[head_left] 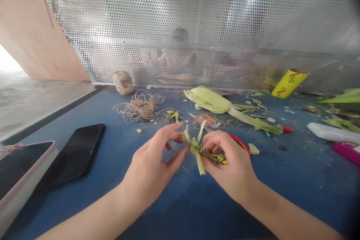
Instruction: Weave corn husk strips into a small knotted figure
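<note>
A small knotted bundle of green corn husk strips (196, 146) is held above the blue table, its loose ends sticking up and down. My right hand (227, 157) grips its right part, where dark stems and a bit of yellow show between the fingers. At its left side, the thumb and fingertips of my left hand (154, 157) pinch the bundle's edge. Just behind and right of my right hand lies a red loop-shaped handle (240, 143), partly hidden. Another small knotted husk piece (172, 115) rests on the table beyond my left hand.
Coiled twine (140, 105) and a whitish jar-like object (123, 82) stand back left. A husk-wrapped ear of corn (209, 100) lies behind my hands. Phones (81, 153) are at left, a yellow tube (290, 83) back right. Perforated metal (140, 26) borders the far edge; people sit beyond.
</note>
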Motion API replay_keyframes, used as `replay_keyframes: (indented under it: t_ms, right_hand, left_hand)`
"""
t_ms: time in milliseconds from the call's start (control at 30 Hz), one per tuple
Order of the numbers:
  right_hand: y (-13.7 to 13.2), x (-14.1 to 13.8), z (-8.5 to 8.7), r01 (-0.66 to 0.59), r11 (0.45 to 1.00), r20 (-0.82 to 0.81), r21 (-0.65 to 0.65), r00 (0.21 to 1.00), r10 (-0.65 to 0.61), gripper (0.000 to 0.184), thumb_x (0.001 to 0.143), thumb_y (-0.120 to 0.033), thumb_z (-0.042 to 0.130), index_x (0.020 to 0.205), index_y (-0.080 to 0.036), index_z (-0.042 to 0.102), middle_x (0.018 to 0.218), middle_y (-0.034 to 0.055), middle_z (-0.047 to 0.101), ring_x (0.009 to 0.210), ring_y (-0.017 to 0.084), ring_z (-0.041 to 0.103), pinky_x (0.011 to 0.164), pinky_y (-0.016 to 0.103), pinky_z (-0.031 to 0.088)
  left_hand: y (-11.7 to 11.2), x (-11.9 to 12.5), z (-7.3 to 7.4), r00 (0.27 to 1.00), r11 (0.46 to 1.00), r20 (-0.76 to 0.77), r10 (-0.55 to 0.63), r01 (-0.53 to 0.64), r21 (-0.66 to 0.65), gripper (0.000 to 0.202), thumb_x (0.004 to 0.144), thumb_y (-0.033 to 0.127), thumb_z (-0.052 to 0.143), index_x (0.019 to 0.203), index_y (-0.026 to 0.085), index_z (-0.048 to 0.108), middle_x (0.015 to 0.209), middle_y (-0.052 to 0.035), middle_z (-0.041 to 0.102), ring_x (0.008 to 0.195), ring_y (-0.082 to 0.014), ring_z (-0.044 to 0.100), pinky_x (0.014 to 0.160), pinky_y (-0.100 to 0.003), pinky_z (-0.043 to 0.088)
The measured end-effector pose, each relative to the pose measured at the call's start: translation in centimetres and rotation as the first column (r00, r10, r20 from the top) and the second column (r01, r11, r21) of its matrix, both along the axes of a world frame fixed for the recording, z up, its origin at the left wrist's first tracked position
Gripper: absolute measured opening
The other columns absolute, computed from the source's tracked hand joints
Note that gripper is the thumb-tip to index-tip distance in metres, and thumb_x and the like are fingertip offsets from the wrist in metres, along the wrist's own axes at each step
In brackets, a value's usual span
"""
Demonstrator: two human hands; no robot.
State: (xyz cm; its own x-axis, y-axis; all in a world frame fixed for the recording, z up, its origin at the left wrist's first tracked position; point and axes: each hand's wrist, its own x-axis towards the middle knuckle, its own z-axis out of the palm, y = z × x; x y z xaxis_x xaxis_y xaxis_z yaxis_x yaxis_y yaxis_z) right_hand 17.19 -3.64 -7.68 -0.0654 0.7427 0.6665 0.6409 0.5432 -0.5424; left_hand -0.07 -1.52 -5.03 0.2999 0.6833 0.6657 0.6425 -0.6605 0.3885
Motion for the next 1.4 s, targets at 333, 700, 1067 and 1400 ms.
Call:
replay_keyframes:
  t_ms: [333, 700, 1067, 1400]
  right_hand:
    - [-0.4, -0.8, 0.5, -0.136, 0.962, -0.187, -0.237, 0.978, 0.092, 0.022, 0.073, -0.023, 0.061, 0.074, -0.023, 0.039, 0.07, -0.0035, 0.047, 0.059, 0.01, 0.048, 0.053, 0.021, 0.044]
    - [-0.5, -0.8, 0.9, -0.108, 0.947, -0.208, -0.302, 0.977, 0.045, 0.021, 0.073, -0.022, 0.059, 0.071, -0.022, 0.038, 0.067, -0.0045, 0.047, 0.056, 0.009, 0.046, 0.053, 0.02, 0.041]
    - [-0.3, -0.5, 0.7, -0.045, 0.967, -0.112, -0.251, 0.994, 0.017, 0.016, 0.072, -0.019, 0.06, 0.079, -0.021, 0.046, 0.069, -0.0031, 0.053, 0.062, 0.01, 0.055, 0.055, 0.02, 0.043]
    - [0.2, -0.6, 1.2, -0.092, 0.951, -0.173, -0.296, 0.984, 0.041, 0.017, 0.072, -0.021, 0.062, 0.074, -0.021, 0.045, 0.066, -0.0031, 0.053, 0.058, 0.01, 0.053, 0.053, 0.02, 0.044]
  left_hand:
    - [0.4, -0.1, -0.4, 0.981, 0.913, -0.156, -0.115, 0.167, 0.372, 0.034, 0.077, 0.009, 0.057, 0.11, 0.016, 0.054, 0.082, -0.0019, 0.065, 0.073, -0.0114, 0.06, 0.073, -0.023, 0.05]
    - [1.0, -0.6, 0.2, 0.94, 0.921, -0.324, -0.105, 0.215, 0.325, 0.039, 0.074, 0.009, 0.054, 0.113, 0.006, 0.053, 0.103, -0.0139, 0.056, 0.093, -0.0208, 0.054, 0.083, -0.034, 0.048]
    - [1.1, 0.0, 0.6, 0.892, 0.919, -0.451, 0.029, 0.154, 0.364, 0.025, 0.081, 0.026, 0.052, 0.094, 0.006, 0.057, 0.085, -0.0121, 0.062, 0.079, -0.0231, 0.058, 0.066, -0.037, 0.054]
    - [1.6, -0.3, 0.4, 0.866, 0.903, -0.485, 0.118, 0.109, 0.415, 0.025, 0.082, 0.03, 0.049, 0.093, 0.007, 0.048, 0.08, -0.0132, 0.058, 0.074, -0.0248, 0.058, 0.059, -0.037, 0.052]
